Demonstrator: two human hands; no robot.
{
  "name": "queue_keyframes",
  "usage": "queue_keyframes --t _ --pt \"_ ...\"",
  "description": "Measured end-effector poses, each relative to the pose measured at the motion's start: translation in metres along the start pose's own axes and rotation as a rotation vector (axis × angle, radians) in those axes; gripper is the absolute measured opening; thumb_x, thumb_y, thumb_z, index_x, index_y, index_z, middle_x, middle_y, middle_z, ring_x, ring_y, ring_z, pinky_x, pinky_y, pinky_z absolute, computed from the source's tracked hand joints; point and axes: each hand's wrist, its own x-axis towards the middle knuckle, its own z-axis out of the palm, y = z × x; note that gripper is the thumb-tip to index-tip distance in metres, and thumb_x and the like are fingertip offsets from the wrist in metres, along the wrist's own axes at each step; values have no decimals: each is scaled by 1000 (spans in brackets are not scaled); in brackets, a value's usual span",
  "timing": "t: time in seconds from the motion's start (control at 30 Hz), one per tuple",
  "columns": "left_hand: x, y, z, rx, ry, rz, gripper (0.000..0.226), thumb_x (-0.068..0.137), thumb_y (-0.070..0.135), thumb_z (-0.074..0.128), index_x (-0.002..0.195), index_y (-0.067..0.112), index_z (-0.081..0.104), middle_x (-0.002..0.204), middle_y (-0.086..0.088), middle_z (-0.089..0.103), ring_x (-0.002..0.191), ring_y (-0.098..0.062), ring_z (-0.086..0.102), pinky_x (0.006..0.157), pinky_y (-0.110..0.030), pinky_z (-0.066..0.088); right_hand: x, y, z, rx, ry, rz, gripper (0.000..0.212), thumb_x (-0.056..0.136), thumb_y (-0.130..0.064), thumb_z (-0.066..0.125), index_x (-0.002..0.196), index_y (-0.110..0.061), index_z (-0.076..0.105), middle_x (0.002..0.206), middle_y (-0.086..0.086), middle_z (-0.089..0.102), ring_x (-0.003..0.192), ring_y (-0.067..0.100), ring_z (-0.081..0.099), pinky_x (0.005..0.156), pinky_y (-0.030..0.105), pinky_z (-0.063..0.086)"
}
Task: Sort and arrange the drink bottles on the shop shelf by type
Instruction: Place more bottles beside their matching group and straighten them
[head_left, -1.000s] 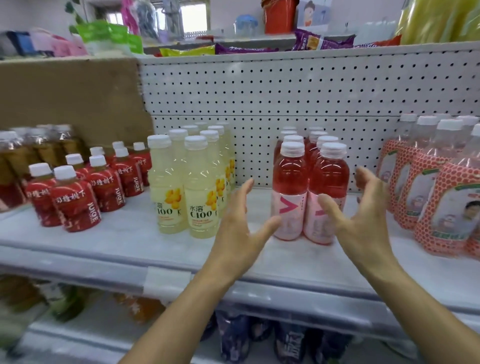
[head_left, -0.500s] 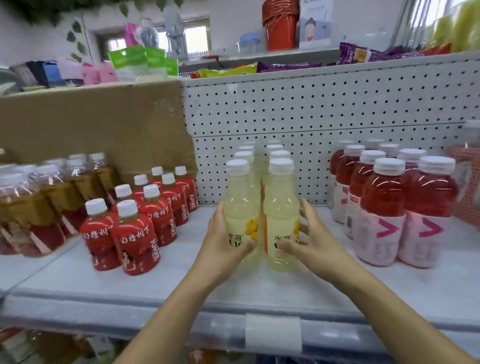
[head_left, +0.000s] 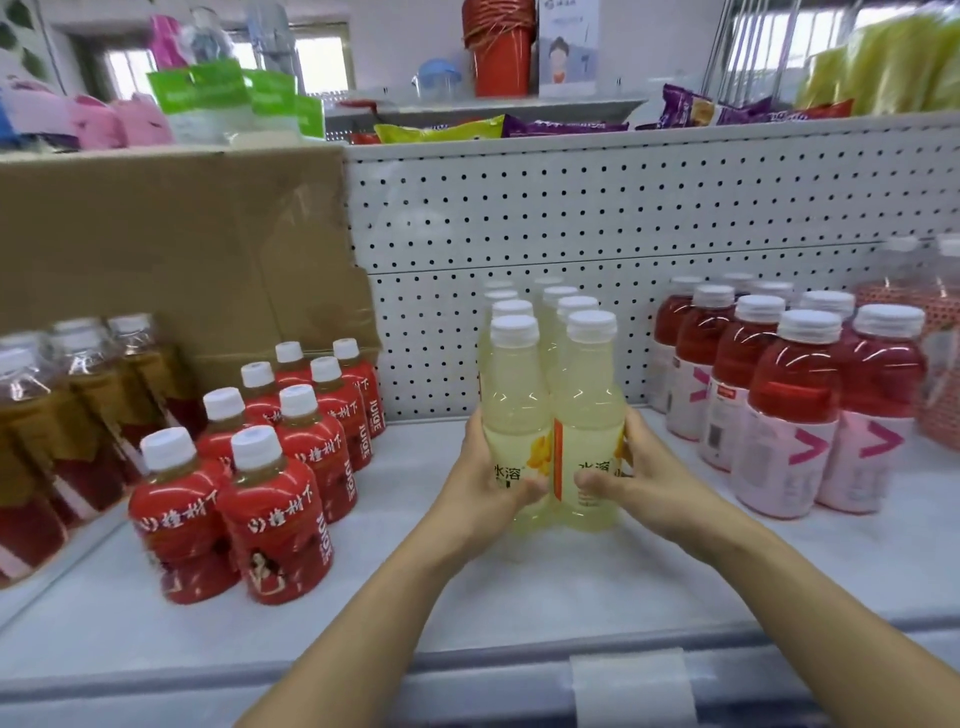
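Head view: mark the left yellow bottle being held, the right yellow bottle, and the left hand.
left yellow bottle (head_left: 514, 415), head view, clear shoulder above the label.
right yellow bottle (head_left: 592, 415), head view, clear shoulder above the label.
left hand (head_left: 470, 488), head view, back of the hand.

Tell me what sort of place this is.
Most likely a small shop: white perforated metal back panel, rows of identical pale yellow plastic bottles, small red-labelled juice bottles and pink-labelled red drink bottles grouped by type, colourful snack packets on the ledge above.

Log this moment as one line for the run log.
left hand: grips front-left yellow bottle | right hand: grips front-right yellow bottle | both bottles: upright, side by side
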Motion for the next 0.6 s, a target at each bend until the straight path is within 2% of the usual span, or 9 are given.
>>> queue_keyframes --t 0.1,0.17,0.2,0.27,0.33,0.37,0.43,0.5,0.6 --pt "-2 1 2 1 44 6 71 73 16 75 130 38 38 130 -1 59 119 -15 61 94 -34 55 1 -1 0 5 0 16 82 85 -1 72 150 -24 28 123 -22 53 94 -30 52 68 0 45" --pt "-4 8 1 1 52 -1 64 76 12 80 120 42 44 121 10 64 112 -6 63 88 -24 55 0 -3 -2 2 9 4 81 85 -8 74 149 -27 30 124 -24 53 96 -28 52 70 2 46" --pt "-6 15 -1 -3 53 -13 62 80 13 81 121 42 45 118 17 64 109 2 62 84 -18 53 0 -6 -3 4 24 -14 80 84 -15 75 149 -29 30 125 -25 53 101 -24 53 74 5 48" --pt "-4 28 -8 -29 79 -46 66 85 37 75 140 35 40 130 25 55 116 10 54 86 -12 47 1 -14 -8 15 77 -32 81 85 -42 70 152 -31 26 138 -22 48 122 -7 49 94 21 47" --pt "5 40 -17 -28 134 -101 90 83 72 53 155 27 24 152 15 38 137 -4 39 107 -27 39 9 -25 -19 30 133 -22 86 84 -70 52 155 -32 22 154 -10 34 135 11 40 109 45 40" --pt "12 47 -22 -21 159 -125 93 82 80 43 157 27 21 159 10 31 142 -10 34 115 -39 33 15 -31 -26 39 151 -24 85 84 -75 43 154 -32 23 157 -7 31 137 15 39 110 50 39" --pt "30 62 -34 -6 193 -128 80 92 73 34 156 26 24 161 4 30 143 -17 34 117 -50 31 33 -50 -40 30 184 -49 74 91 -70 35 152 -27 29 150 -6 39 134 19 45 106 49 43" --pt "57 81 -47 62 222 -129 66 99 58 41 154 23 30 155 2 38 136 -19 43 114 -48 38 55 -77 -54 -58 206 -79 59 100 -55 37 151 -25 33 136 -9 45 122 20 53 99 43 49" --pt "98 116 -63 193 220 -146 57 100 45 51 151 23 37 145 0 48 118 -20 55 103 -40 49 92 -116 -68 -274 176 -68 50 102 -42 45 148 -24 40 138 -3 50 107 23 61 95 40 52"
